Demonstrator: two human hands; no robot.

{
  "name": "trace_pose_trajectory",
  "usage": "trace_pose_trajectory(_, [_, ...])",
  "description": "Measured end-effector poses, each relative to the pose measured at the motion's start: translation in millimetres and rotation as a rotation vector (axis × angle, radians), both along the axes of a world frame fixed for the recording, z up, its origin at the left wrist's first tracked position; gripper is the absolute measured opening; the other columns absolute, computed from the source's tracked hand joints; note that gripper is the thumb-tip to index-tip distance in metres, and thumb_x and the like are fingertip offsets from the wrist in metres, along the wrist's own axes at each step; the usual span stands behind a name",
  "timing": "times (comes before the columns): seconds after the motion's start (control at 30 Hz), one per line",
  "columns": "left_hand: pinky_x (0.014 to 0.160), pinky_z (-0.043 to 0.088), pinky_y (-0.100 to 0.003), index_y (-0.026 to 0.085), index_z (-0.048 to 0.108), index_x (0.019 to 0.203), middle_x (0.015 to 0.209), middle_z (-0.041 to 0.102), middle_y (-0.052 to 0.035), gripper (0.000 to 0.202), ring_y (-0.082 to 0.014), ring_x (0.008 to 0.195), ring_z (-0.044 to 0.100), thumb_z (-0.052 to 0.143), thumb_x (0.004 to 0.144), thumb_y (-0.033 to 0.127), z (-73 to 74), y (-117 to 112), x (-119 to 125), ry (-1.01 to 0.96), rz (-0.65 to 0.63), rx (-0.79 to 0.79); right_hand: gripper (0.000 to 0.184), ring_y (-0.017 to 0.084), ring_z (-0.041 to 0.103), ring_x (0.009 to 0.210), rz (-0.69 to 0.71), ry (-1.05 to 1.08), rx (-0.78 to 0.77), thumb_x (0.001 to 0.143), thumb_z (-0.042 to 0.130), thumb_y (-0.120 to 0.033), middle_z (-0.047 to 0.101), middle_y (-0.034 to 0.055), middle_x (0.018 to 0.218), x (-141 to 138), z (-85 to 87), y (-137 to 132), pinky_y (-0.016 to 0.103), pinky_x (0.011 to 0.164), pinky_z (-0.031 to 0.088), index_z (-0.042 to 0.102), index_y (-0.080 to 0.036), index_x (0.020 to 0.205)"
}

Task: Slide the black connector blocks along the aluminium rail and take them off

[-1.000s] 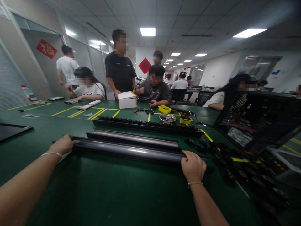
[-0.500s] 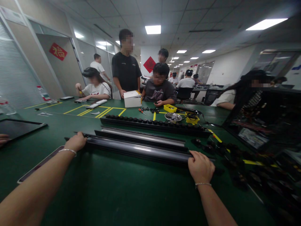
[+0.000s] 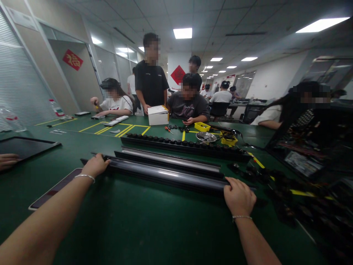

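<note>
A long black channel-shaped rail [image 3: 168, 177] with a shiny inner face lies across the green table [image 3: 154, 228] in front of me. Near its left end, my left hand [image 3: 96, 165] is closed around it. My right hand [image 3: 240, 195] grips the same rail near its right end, fingers over the far edge. Just behind lies a second, similar rail [image 3: 171, 159], touched by neither hand. Farther back is a black strip [image 3: 182, 146] carrying a row of small dark round parts.
Dark parts [image 3: 303, 209] are heaped at the right. A tablet-like device [image 3: 55, 189] lies by my left forearm. Another person's hand [image 3: 8, 161] rests on a dark panel [image 3: 30, 145]. Farther back are a metal bowl [image 3: 206, 137], a yellow bin [image 3: 202, 127] and a white box [image 3: 158, 117].
The whole view has shifted slightly, so things appear a little farther right. Both hands keep their hold on the front rail, which has not visibly moved on the table.
</note>
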State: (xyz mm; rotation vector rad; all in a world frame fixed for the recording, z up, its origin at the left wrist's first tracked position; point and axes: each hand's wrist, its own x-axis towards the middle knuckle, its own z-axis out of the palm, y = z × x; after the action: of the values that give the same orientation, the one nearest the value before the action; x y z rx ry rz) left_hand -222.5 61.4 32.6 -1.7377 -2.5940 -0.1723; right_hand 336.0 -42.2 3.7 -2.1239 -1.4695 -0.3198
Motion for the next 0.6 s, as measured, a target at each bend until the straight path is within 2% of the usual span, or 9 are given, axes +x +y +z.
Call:
trace_pose_trajectory(0.33, [0.085,0.040,-0.042,0.004,0.042,0.116,0.112,0.055,-0.0272,0.053,-0.0350,0.105,0.055,0.032,0.086,0.047,0.3,-6.5,11.0,-0.009,-0.016,0.015,0.040,0.024,0.049,0.109,0.003,0.012,-0.048,0.081,0.035,-0.024,0.063,0.0051,0.114,-0.4,4.0,-1.4,0.043,0.088,0.029,0.063,-0.022,0.108])
trace_pose_trajectory(0.6, [0.088,0.039,-0.040,0.002,0.041,0.121,0.112,0.056,-0.0256,0.064,-0.0337,0.106,0.054,0.029,0.083,0.051,-7.4,-9.4,21.3,0.064,-0.012,0.069,0.037,0.022,0.051,0.105,-0.002,-0.004,0.023,0.078,0.040,-0.020,0.064,0.0033,0.111,0.5,0.6,0.5,0.040,0.087,0.031,0.066,-0.022,0.104])
